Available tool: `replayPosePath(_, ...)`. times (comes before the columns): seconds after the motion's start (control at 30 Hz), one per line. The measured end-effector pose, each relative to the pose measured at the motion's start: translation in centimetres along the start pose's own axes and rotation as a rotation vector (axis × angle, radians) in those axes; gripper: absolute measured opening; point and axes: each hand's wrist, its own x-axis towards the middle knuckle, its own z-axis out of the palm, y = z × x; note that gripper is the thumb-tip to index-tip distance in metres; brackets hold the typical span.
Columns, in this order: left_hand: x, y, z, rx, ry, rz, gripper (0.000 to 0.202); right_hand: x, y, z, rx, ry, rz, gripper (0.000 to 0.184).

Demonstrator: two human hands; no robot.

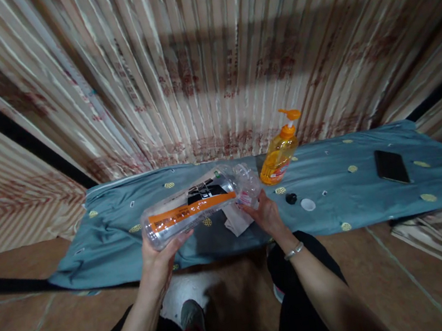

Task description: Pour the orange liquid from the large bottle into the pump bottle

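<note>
My left hand (161, 257) is wrapped round the base of a large clear plastic bottle (189, 204) with an orange, black and white label. The bottle lies tilted on its side, its neck end pointing right and slightly up. In my right hand (269, 214) is a smaller clear plastic bottle (248, 183), held against the large bottle's neck end. Whether one mouth sits inside the other I cannot tell. Below them a pale cloth or paper (237, 220) rests on the bench. A black cap (291, 198) and a round white lid (308, 204) lie right of my right hand.
An orange pump bottle (280, 152) with yellow-orange liquid stands behind the cap. Farther right lies a dark flat phone-like object (391, 166). A blue-grey patterned cloth (363, 204) covers the low bench. Striped curtains (204, 66) hang close behind it, and dark poles (10, 121) flank it.
</note>
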Motion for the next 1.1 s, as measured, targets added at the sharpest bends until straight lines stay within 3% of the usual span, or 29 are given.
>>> replayPosePath(0.1, -0.4, 0.0, 0.0, 0.014, -0.002, -0.002, 0.076, -0.3, -0.4, 0.1, -0.025, 0.016, 0.056, 0.058)
replayPosePath(0.47, -1.1, 0.1, -0.6, 0.019, 0.006, -0.006, 0.083, -0.8, -1.1, -0.8, -0.005, -0.031, 0.061, 0.044)
replayPosePath(0.8, -1.3, 0.0, -0.9, 0.038, -0.009, -0.033, 0.082, -0.9, -1.3, -1.0, -0.003, -0.047, 0.06, 0.043)
replayPosePath(1.1, -0.4, -0.9, -3.1, 0.163, -0.023, -0.004, 0.094, -0.8, -1.2, -0.9, -0.03, -0.051, 0.034, 0.049)
